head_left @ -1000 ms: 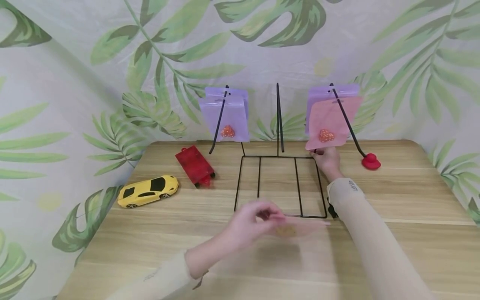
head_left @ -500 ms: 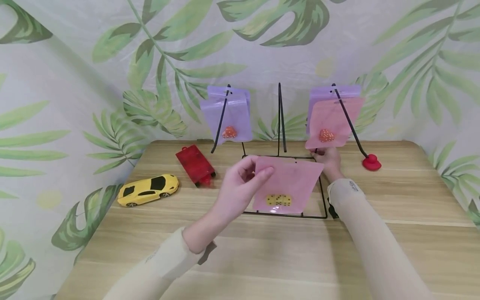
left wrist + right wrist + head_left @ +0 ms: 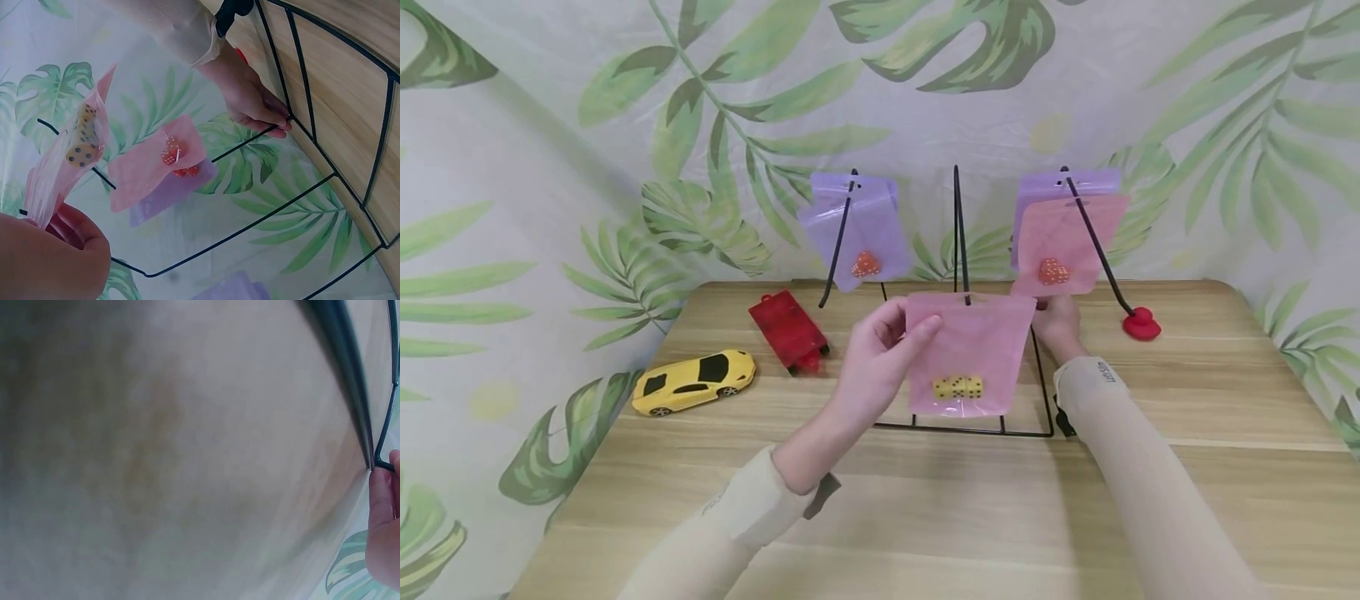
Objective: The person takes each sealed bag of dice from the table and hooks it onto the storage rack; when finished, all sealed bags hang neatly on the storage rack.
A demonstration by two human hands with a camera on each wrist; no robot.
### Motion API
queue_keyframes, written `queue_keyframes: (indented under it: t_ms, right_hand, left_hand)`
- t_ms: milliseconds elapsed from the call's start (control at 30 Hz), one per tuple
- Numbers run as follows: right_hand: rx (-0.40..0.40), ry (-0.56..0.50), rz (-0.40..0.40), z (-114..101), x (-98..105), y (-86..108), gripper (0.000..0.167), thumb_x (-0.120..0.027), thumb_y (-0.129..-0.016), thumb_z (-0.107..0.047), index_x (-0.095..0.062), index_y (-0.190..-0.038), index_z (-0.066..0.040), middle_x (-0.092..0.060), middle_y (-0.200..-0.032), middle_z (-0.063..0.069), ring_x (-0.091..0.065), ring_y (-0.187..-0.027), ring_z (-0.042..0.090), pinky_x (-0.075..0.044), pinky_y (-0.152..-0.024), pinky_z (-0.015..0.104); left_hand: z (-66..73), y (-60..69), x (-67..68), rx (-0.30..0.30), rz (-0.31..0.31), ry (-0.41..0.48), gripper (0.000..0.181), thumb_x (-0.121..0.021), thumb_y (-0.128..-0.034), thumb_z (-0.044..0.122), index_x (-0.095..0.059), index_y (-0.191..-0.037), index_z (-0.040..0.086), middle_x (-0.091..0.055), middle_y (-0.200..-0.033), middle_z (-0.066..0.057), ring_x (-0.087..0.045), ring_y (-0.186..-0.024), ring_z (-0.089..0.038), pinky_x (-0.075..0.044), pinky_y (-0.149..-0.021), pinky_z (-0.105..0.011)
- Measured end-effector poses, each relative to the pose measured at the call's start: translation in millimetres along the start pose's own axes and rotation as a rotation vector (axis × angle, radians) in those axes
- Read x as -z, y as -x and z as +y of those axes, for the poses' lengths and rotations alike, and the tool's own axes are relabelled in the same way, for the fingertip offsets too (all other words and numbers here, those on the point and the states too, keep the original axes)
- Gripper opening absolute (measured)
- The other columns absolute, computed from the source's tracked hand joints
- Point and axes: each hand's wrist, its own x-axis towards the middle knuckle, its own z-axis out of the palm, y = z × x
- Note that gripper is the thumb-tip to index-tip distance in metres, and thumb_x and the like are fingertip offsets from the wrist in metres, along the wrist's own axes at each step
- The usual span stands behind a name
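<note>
My left hand (image 3: 880,354) pinches a pink zip pouch (image 3: 966,342) by its left edge, thumb in front. Yellow dice (image 3: 958,387) lie along the pouch's bottom. The tip of the middle prong (image 3: 961,242) of a black wire rack (image 3: 955,430) shows at the pouch's top edge; how far it passes through the hole I cannot tell. My right hand (image 3: 1058,323) grips the rack's back right corner, seen clearly in the left wrist view, where the fingers (image 3: 269,119) curl round the wire.
Two purple pouches (image 3: 850,225) hang on the left prong. On the right prong hangs a pink pouch (image 3: 1067,242) with orange dice before a purple one (image 3: 1026,187). A red toy (image 3: 790,329), a yellow toy car (image 3: 695,383) and a small red hat-shaped piece (image 3: 1142,323) lie on the table.
My left hand has lifted the pink pouch from low over the table, turned it upright and brought it up to the middle prong's tip. The right hand stays at the rack's corner.
</note>
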Motion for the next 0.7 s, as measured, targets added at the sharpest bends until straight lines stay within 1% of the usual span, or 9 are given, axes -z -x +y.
queue_keyframes:
  t_ms: [133, 233, 333, 400, 467, 533, 633, 700]
  right_hand:
    - [0.011, -0.019, -0.007, -0.1, -1.2, -0.9, 0.022, -0.061, -0.089, -0.006, -0.070, -0.104, 0.007, -0.070, -0.109, 0.027, -0.063, -0.109, 0.041, -0.047, -0.102, 0.049]
    - [0.005, -0.027, -0.018, -1.7, -1.9, -0.4, 0.021, -0.062, -0.090, -0.004, -0.068, -0.105, 0.008, -0.069, -0.109, 0.028, -0.065, -0.107, 0.040, -0.049, -0.100, 0.049]
    - [0.011, -0.038, -0.010, -3.3, -2.6, 0.8, 0.020, -0.064, -0.090, -0.004, -0.067, -0.106, 0.007, -0.069, -0.109, 0.028, -0.066, -0.104, 0.040, -0.051, -0.096, 0.049]
    - [0.017, -0.050, 0.000, -4.0, -3.1, 1.5, 0.020, -0.065, -0.090, -0.004, -0.066, -0.106, 0.007, -0.069, -0.108, 0.029, -0.066, -0.103, 0.040, -0.052, -0.094, 0.048]
    - [0.018, -0.056, 0.007, -4.3, -3.3, 2.1, 0.019, -0.066, -0.090, -0.003, -0.065, -0.106, 0.007, -0.069, -0.108, 0.029, -0.066, -0.101, 0.039, -0.052, -0.093, 0.048]
    - [0.010, -0.070, 0.005, -4.4, -3.5, 2.3, 0.019, -0.066, -0.090, -0.003, -0.064, -0.106, 0.006, -0.069, -0.108, 0.028, -0.066, -0.101, 0.038, -0.053, -0.093, 0.047]
    - [-0.007, -0.077, -0.003, -3.8, -3.5, 2.6, 0.018, -0.065, -0.090, -0.002, -0.064, -0.106, 0.005, -0.069, -0.107, 0.027, -0.066, -0.099, 0.036, -0.053, -0.091, 0.045]
    - [-0.007, -0.063, -0.003, -3.7, -3.7, 2.9, 0.016, -0.066, -0.090, -0.003, -0.066, -0.104, 0.004, -0.070, -0.106, 0.026, -0.067, -0.097, 0.034, -0.054, -0.089, 0.042]
  left_hand:
    - [-5.2, -6.7, 1.3, 0.023, 0.028, 0.006, 0.010, -0.061, -0.0949, 0.008, -0.056, -0.088, 0.002, -0.050, -0.075, 0.006, -0.046, -0.072, -0.010, -0.039, -0.062, -0.020]
    - [-10.0, -14.8, 2.2, 0.044, 0.053, 0.006, 0.012, -0.061, -0.0952, 0.009, -0.055, -0.087, 0.004, -0.051, -0.076, 0.005, -0.046, -0.073, -0.010, -0.039, -0.063, -0.019]
    - [-13.9, -24.1, 2.6, 0.058, 0.082, -0.001, 0.011, -0.062, -0.0954, 0.011, -0.059, -0.095, 0.000, -0.055, -0.081, 0.005, -0.049, -0.076, -0.009, -0.043, -0.066, -0.019]
    - [-16.1, -31.0, 2.4, 0.059, 0.101, -0.011, 0.016, -0.061, -0.0957, 0.012, -0.061, -0.101, -0.003, -0.057, -0.084, 0.003, -0.050, -0.078, -0.009, -0.044, -0.068, -0.019]
    - [-17.5, -38.1, 1.4, 0.066, 0.126, -0.016, 0.021, -0.062, -0.0959, 0.015, -0.062, -0.107, -0.003, -0.060, -0.088, 0.002, -0.052, -0.081, -0.008, -0.047, -0.070, -0.019]
    - [-18.4, -45.8, -0.4, 0.064, 0.154, -0.028, 0.023, -0.062, -0.0960, 0.016, -0.063, -0.107, -0.004, -0.060, -0.089, 0.001, -0.053, -0.081, -0.008, -0.048, -0.071, -0.019]
    - [-20.0, -58.9, -3.8, 0.072, 0.203, -0.023, 0.023, -0.063, -0.0956, 0.019, -0.063, -0.105, -0.002, -0.059, -0.089, 0.001, -0.053, -0.081, -0.008, -0.048, -0.071, -0.019]
    - [-20.6, -67.6, -5.8, 0.083, 0.234, -0.023, 0.024, -0.064, -0.0955, 0.021, -0.063, -0.106, -0.001, -0.058, -0.089, 0.001, -0.054, -0.081, -0.008, -0.049, -0.071, -0.019]
